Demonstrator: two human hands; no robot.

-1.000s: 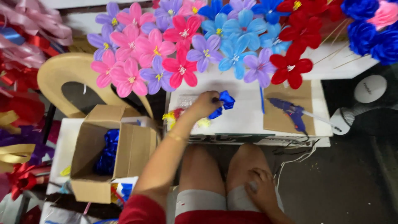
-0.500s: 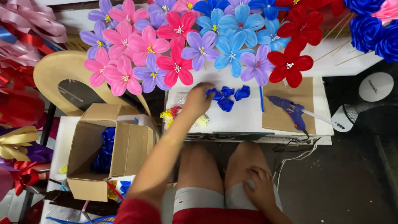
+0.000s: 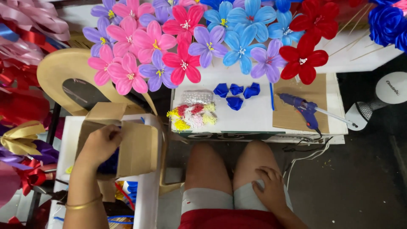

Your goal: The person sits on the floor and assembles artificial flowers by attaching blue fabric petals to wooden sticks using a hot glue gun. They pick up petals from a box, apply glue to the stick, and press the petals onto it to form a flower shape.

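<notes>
Reaching into the cardboard box (image 3: pixel 135 146), the left hand (image 3: pixel 101 144) has its fingers curled over the opening; whether they grip anything I cannot tell, since the fingertips are hidden. Blue ribbon pieces (image 3: pixel 111 163) lie inside the box, right under that hand. The right hand (image 3: pixel 271 191) rests loosely open on the thigh, holding nothing. Four blue petals (image 3: pixel 235 93) sit near the table's (image 3: pixel 254 116) back edge, well apart from both hands, with stamens (image 3: pixel 190 115) toward its left edge and a glue gun (image 3: pixel 303 109) on cardboard at the right. A risk, in my judgement: the box sits by its stand's edge, so a tug could tip it.
</notes>
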